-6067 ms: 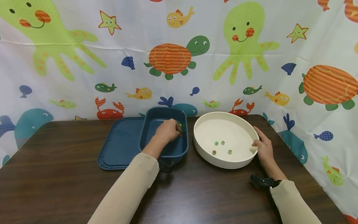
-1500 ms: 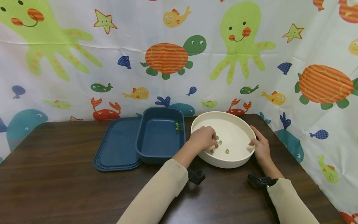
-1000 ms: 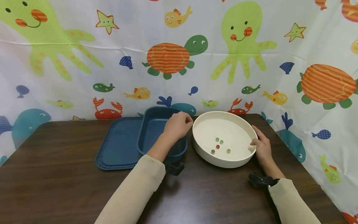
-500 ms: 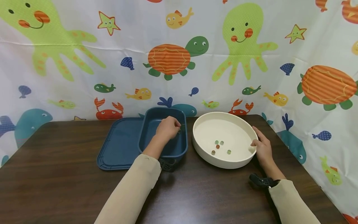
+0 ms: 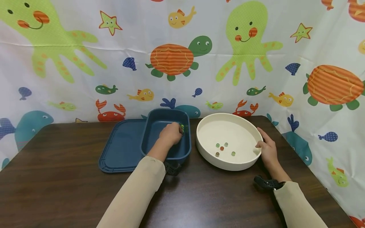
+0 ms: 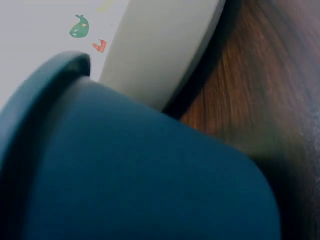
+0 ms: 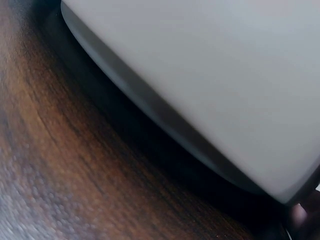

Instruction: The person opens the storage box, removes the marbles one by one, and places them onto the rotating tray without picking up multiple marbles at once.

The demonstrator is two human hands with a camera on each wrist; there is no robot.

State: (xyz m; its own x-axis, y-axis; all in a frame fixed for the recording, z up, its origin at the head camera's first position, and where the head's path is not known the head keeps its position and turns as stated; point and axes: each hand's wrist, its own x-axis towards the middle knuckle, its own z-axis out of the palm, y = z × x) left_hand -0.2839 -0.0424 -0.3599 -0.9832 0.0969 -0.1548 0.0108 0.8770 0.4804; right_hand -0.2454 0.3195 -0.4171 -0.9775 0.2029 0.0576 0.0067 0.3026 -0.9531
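Note:
In the head view my left hand (image 5: 170, 133) reaches into the blue rectangular container (image 5: 144, 139), at its right side. The fingers point down and the fingertips are hidden, so whether they pinch anything does not show. Right beside them lie some green-yellow marbles (image 5: 182, 126). My right hand (image 5: 267, 148) grips the right rim of a round cream dish (image 5: 228, 126), thumb over the edge. Several glass marbles rest on the dish floor, among them an orange marble (image 5: 221, 148) and a green marble (image 5: 233, 154). Neither wrist view shows the marbles.
A flat blue lid (image 5: 121, 147) lies left of the container, partly under it. Everything stands on a dark wooden table (image 5: 71, 183). A curtain printed with sea animals (image 5: 171, 28) hangs behind the table's far edge.
My left hand has gone from the cream dish back into the blue container. An orange marble now lies in the dish, and one green marble has rolled slightly left. The right hand keeps its grip.

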